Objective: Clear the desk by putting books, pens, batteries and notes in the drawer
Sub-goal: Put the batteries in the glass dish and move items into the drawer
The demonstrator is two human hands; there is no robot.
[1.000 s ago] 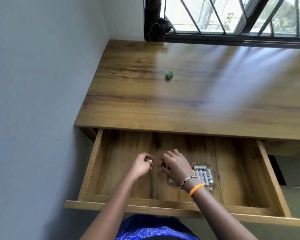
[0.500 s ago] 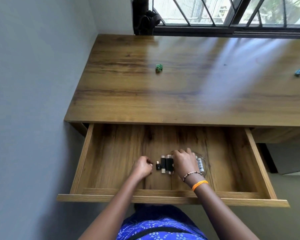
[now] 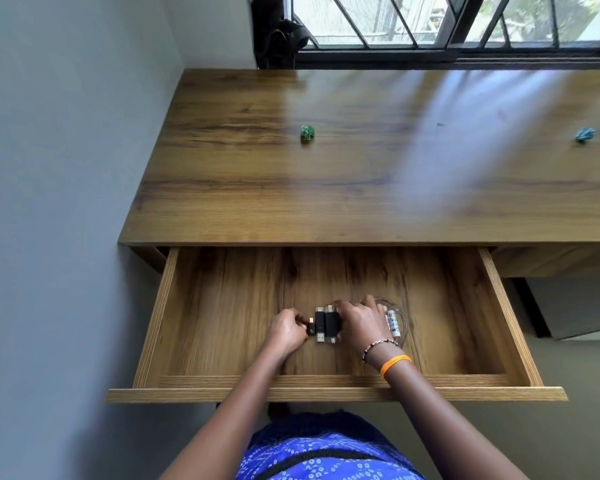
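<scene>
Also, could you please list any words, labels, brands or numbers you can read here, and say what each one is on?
None can be read.
Batteries in the glass dish: dark print, too blurred to read.
Small black stick by the left hand: pale mark, too small.

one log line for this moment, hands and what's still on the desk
hands: left and right lining up black sticks in drawer | batteries: in dish | desk: green wad, blue wad left

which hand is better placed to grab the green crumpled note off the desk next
Left, probably. The green note lies on the desk's left half, more in line with the left hand; the right hand sits further right, over the black sticks.
</scene>
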